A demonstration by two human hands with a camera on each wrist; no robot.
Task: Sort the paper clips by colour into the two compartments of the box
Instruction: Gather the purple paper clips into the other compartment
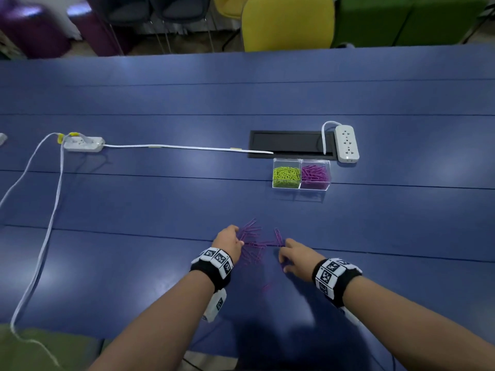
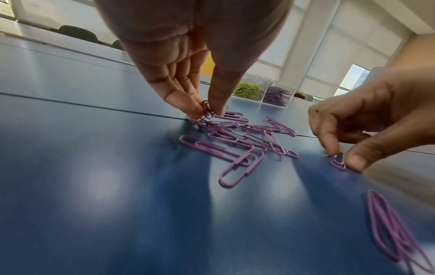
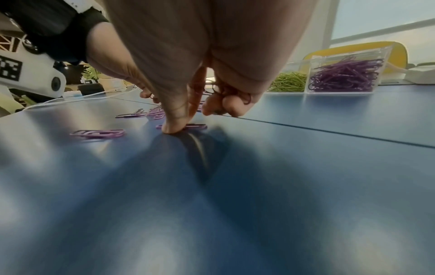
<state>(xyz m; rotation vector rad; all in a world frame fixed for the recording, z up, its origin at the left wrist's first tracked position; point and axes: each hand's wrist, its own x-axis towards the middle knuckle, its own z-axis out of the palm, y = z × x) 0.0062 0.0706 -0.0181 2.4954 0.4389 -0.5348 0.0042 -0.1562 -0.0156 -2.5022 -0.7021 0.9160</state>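
Several purple paper clips (image 1: pixel 253 243) lie scattered on the blue table between my hands. My left hand (image 1: pixel 232 238) pinches a purple clip (image 2: pixel 207 111) between thumb and fingertips at the pile's left edge. My right hand (image 1: pixel 290 254) pinches another purple clip (image 2: pixel 338 162) flat on the table and keeps more clips (image 3: pixel 237 94) tucked under its curled fingers. The clear two-compartment box (image 1: pixel 300 159) stands further back, with green clips (image 1: pixel 286 176) in its left compartment and purple clips (image 1: pixel 314 174) in its right.
A black cable hatch (image 1: pixel 290 144) and a white power strip (image 1: pixel 347 143) sit just behind the box. Another power strip (image 1: pixel 83 144) with a long white cable (image 1: pixel 187 148) lies at the left. A yellow chair (image 1: pixel 288 22) stands beyond the far edge.
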